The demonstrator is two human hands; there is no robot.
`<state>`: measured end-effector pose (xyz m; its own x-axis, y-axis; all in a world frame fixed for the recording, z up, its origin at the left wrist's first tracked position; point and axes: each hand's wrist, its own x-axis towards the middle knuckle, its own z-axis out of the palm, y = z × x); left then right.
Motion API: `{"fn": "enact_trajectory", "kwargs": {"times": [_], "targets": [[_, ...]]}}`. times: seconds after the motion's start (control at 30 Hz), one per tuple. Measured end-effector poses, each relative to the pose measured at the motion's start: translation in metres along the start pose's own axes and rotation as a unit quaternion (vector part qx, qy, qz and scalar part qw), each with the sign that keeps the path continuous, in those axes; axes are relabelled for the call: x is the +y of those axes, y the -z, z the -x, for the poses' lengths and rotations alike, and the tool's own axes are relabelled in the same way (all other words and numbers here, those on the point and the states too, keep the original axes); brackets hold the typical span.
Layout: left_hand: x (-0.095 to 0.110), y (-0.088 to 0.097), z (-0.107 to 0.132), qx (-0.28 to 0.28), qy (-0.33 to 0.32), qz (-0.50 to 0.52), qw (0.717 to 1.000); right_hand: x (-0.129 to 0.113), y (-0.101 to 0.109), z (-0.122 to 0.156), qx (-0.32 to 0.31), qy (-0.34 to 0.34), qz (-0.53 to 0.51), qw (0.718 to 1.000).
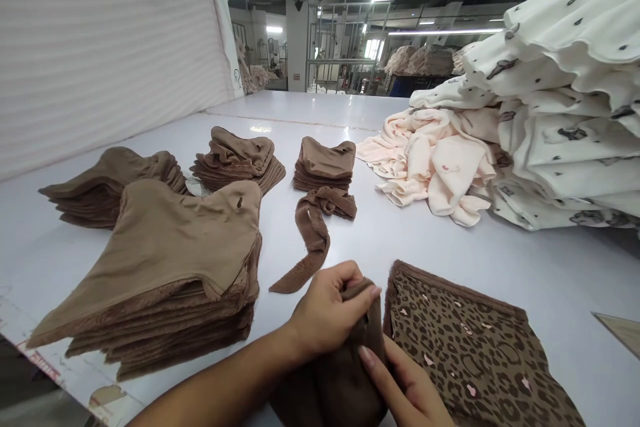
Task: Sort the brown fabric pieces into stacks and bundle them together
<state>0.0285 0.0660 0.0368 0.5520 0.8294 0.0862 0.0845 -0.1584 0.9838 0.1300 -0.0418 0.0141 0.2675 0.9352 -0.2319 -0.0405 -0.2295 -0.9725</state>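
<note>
A dark brown fabric piece [345, 380] is held up near the table's front edge, its lower part running out of view. My left hand [333, 307] pinches its top edge between thumb and fingers. Lower down, my right hand [405, 380] grips the side of the same piece, the thumb lying across its face. Right of my hands lies a leopard-print fabric panel [465, 340] with a brown fuzzy border. Just beyond my left hand is a twisted brown fuzzy strip [313, 233] on the table.
A tall stack of brown cut pieces [185, 233] stands at left. Smaller brown stacks [120, 173], [240, 157] and a folded stack [325, 163] sit behind. Pale pink cloth [440, 160] and a high heap of white printed fabric [565, 100] fill the right. White sheeting [110, 33] hangs at left.
</note>
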Motion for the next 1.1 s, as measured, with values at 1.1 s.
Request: {"fn": "enact_trajectory", "kwargs": {"times": [1.1], "targets": [[-0.043,-0.02,0.049,0.008,0.071,-0.089,0.993,0.022,0.005,-0.002,-0.018,-0.132,-0.38,0.915]]}}
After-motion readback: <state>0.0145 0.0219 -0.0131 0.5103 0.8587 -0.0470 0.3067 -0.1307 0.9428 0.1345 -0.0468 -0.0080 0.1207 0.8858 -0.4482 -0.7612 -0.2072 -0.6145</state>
